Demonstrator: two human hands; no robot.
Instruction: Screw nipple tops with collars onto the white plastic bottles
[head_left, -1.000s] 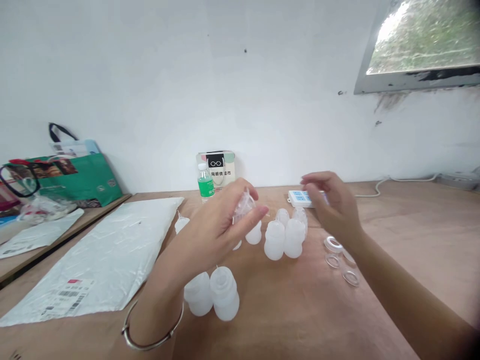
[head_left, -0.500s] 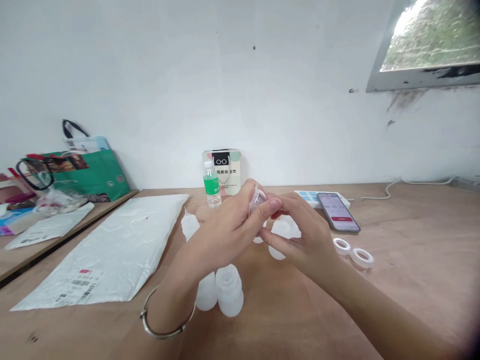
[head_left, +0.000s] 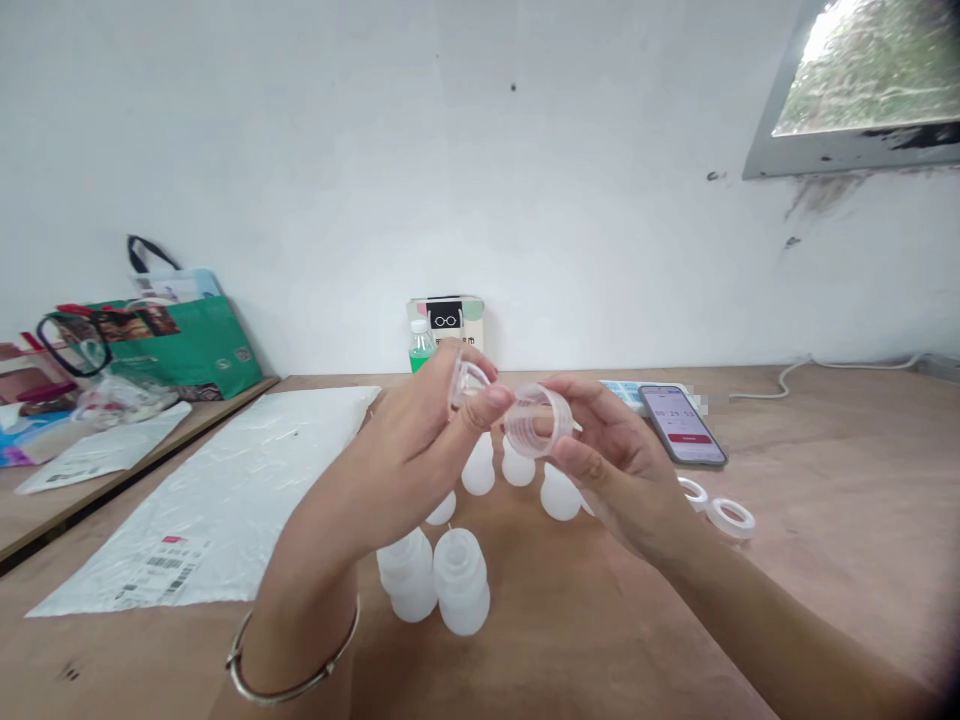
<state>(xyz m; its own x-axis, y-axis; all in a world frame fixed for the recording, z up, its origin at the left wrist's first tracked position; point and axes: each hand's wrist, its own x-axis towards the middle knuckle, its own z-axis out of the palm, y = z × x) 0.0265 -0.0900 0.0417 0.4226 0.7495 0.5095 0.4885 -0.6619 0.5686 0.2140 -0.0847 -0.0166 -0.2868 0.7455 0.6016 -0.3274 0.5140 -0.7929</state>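
Observation:
My left hand (head_left: 420,430), with a bangle on the wrist, is closed on a small clear plastic cap (head_left: 466,385). Between the fingers of my right hand (head_left: 611,460) is a translucent threaded plastic collar (head_left: 538,420), its round opening turned toward my left hand. A small pale tip shows at the collar's right side. The two pieces are apart, held above the table. Below my hands stand several translucent white plastic bottles, among them a front bottle (head_left: 461,590), its neighbour (head_left: 409,580) and one near my right hand (head_left: 561,492).
Two white rings (head_left: 730,518) lie right of my right forearm, near a phone (head_left: 684,425) showing a timer. At left is a white mailing bag (head_left: 217,490), with a green bag (head_left: 202,350) beyond. A green-labelled bottle (head_left: 420,350) and a paper bag (head_left: 474,318) stand by the wall.
My hands have drawn apart, the left one going left with the clear cap. The threaded collar in my right hand has come into view. More bottles show between and below the hands.

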